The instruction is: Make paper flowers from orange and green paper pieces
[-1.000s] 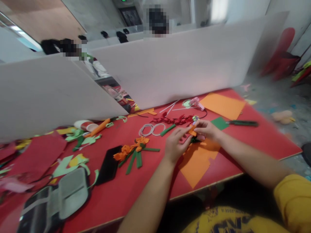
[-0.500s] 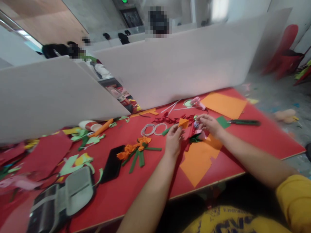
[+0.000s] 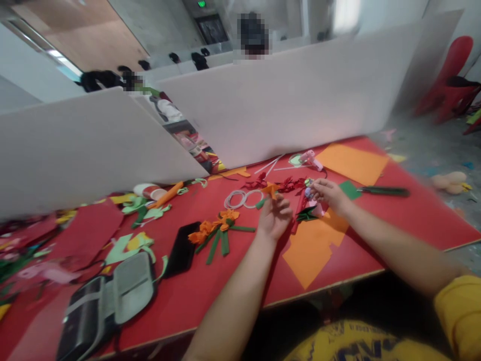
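Observation:
My left hand [image 3: 274, 218] is raised a little over the red table [image 3: 210, 296] and pinches a small orange paper piece [image 3: 270, 189] at its fingertips. My right hand [image 3: 330, 194] rests to the right, fingers curled on a small pink and green object [image 3: 308, 192] that I cannot name. Under and between the hands lie a red paper strip with a dark green leaf shape [image 3: 306, 214] and a cut orange paper sheet [image 3: 311, 245]. Finished orange paper flowers with green stems [image 3: 216, 231] lie left of my left hand.
White divider boards [image 3: 285, 95] close the table's far side. A pink glue gun [image 3: 310, 158], another orange sheet [image 3: 351, 163], green-handled scissors [image 3: 383, 191], white rings [image 3: 242, 199], a black phone [image 3: 182, 249], a grey pouch [image 3: 108, 306] and red and green scraps [image 3: 86, 235] cover the table.
My left hand has drawn the orange piece away from my right hand, up and to the left. The right hand stayed in place by the pink object.

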`<state>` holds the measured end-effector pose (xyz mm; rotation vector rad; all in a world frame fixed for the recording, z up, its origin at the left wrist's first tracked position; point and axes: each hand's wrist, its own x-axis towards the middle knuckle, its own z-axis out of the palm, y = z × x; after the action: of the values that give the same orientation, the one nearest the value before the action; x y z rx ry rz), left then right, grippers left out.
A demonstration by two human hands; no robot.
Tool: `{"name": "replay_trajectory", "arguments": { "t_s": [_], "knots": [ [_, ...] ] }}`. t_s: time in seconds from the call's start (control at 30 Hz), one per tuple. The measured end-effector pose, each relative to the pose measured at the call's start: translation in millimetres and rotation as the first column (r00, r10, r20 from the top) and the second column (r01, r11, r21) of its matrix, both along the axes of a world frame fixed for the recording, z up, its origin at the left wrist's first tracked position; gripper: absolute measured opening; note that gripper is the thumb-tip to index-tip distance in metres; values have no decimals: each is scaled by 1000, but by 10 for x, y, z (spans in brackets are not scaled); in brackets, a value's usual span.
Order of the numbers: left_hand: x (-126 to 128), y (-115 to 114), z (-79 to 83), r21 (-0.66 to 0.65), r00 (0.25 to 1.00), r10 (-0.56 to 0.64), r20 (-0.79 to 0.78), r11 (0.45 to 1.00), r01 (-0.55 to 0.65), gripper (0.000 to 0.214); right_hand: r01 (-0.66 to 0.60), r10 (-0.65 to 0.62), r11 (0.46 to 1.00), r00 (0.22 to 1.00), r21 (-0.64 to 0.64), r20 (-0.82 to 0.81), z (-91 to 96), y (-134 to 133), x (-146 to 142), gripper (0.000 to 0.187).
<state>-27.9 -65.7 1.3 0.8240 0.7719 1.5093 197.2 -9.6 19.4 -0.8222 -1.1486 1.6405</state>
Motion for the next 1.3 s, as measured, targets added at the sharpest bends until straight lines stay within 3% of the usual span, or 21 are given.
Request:
{"name": "replay_trajectory", "arguments": {
  "t_s": [0.13, 0.3, 0.53, 0.6, 0.67, 0.77, 0.83, 1.0, 1.13, 1.23, 1.3],
  "knots": [
    [2, -46, 1, 65, 999, 34, -25, 997, -32, 57, -8, 8, 1000, 1000, 0, -1, 14, -4, 2, 49],
    [-14, -63, -23, 55, 997, 74, -21, 996, -73, 57, -22, 22, 1000, 1000, 15, -2, 10, -13, 2, 49],
    [-58, -11, -81, 62, 996, 58, -62, 997, -55, 45, -22, 22, 1000, 1000, 19, 5, -21, -16, -6, 49],
    [-55, 6, -67, 18, 998, 50, 37, 999, -51, 33, -19, 19, 1000, 1000, 18, 2, -35, -12, -5, 48],
    [-42, 10, -28, -62, 969, 49, 240, 997, -35, 20, -18, 18, 1000, 1000, 18, -1, -50, -7, -3, 48],
    [-13, -6, 53, -161, 834, 65, 548, 986, 29, 18, -16, 16, 1000, 1000, 15, 4, -59, -5, 3, 46],
    [3, -22, 95, -174, 757, 63, 651, 982, 67, 23, -19, 19, 1000, 1000, 13, 11, -54, -9, 8, 45],
    [27, -55, 123, -138, 701, 43, 712, 987, 80, 31, -30, 29, 999, 999, 24, 32, -55, -18, 9, 46],
    [34, -60, 133, -156, 743, 61, 667, 986, 58, 31, -48, 38, 994, 994, 99, 101, -66, 3, 33, 42],
    [27, -24, 125, -180, 804, 68, 590, 982, 50, 21, -161, 56, 933, 949, 323, 311, -27, 12, 100, 33],
    [15, 20, 99, -218, 880, 86, 468, 976, 20, 16, -287, -15, 804, 865, 520, 501, 16, 0, 154, 25]
  ]
}}
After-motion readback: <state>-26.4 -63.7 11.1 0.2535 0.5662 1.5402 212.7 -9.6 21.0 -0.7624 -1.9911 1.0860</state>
